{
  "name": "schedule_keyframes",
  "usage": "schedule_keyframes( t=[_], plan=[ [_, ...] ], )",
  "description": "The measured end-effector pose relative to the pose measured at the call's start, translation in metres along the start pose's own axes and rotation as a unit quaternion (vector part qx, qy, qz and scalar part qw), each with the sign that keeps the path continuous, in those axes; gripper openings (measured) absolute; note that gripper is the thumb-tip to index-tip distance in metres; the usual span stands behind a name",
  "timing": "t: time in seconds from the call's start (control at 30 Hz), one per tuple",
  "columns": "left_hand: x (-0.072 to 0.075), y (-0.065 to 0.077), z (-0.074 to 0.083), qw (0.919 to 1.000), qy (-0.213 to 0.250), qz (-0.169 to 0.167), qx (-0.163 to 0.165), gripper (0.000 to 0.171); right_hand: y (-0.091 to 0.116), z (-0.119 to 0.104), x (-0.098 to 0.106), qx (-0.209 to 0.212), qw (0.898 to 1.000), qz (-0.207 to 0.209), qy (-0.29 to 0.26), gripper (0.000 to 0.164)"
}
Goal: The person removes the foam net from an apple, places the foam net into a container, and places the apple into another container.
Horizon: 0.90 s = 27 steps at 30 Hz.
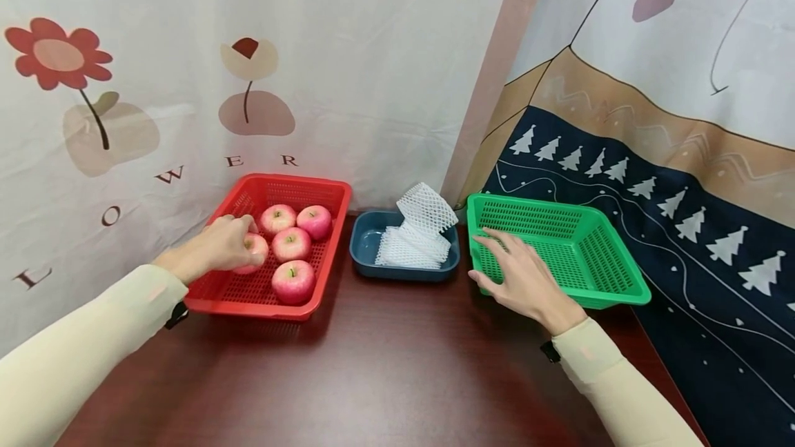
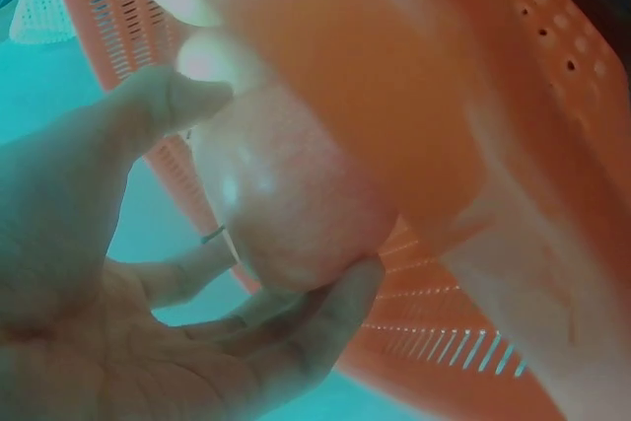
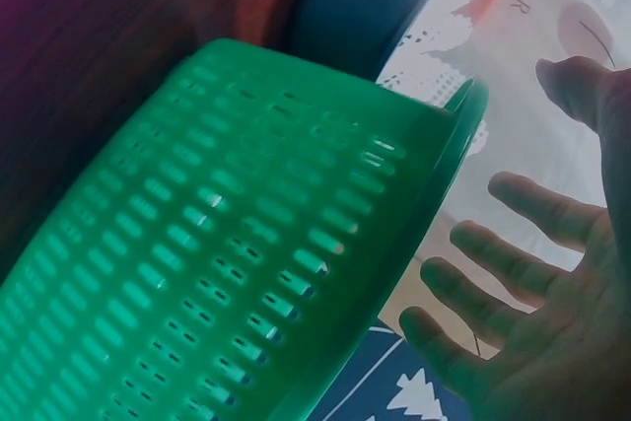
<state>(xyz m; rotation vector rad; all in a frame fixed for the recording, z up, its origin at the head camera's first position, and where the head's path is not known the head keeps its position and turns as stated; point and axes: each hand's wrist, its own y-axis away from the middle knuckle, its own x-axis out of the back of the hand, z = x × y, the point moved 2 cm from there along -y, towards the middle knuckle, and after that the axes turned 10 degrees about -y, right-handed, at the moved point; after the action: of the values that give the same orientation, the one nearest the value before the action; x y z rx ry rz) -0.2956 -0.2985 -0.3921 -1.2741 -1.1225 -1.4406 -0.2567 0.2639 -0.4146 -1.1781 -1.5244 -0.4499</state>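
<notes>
With thumb and fingers curled round it, my left hand (image 1: 225, 245) grips a pink-red apple (image 2: 286, 189) at the left side of the red basket (image 1: 248, 308). Part of that apple is hidden behind the hand in the head view. Several more apples, one of them a front apple (image 1: 294, 283), lie in the same basket to the right. Over the left part of the green basket (image 1: 611, 295) hovers my right hand (image 1: 524, 278), its fingers spread and nothing in them. In the right wrist view those fingers (image 3: 532, 283) are apart from the basket's rim.
Between the two baskets stands a blue tray (image 1: 366, 264) holding white foam fruit nets (image 1: 413, 243). All sit on a dark reddish-brown table (image 1: 385, 364). A printed curtain (image 1: 373, 74) hangs close behind, and a navy patterned cloth (image 1: 702, 281) lies along the right side.
</notes>
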Motion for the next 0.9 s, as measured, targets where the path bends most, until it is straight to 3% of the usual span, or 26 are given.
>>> schedule_keyframes(
  t=[0.13,0.5,0.9],
  plan=[
    [-0.002,-0.004,-0.004,0.9996,0.001,-0.028,-0.003,0.055,0.001,0.002,0.001,0.004,1.000,-0.004,0.005,0.074],
    [-0.013,-0.008,-0.012,0.9940,-0.006,-0.109,0.001,0.058,0.004,0.009,0.003,-0.003,1.000,-0.016,0.017,0.073],
    [-0.016,-0.002,-0.009,0.9926,-0.012,-0.121,0.000,0.062,0.014,0.026,0.011,-0.029,0.999,-0.017,0.033,0.080]
  ],
)
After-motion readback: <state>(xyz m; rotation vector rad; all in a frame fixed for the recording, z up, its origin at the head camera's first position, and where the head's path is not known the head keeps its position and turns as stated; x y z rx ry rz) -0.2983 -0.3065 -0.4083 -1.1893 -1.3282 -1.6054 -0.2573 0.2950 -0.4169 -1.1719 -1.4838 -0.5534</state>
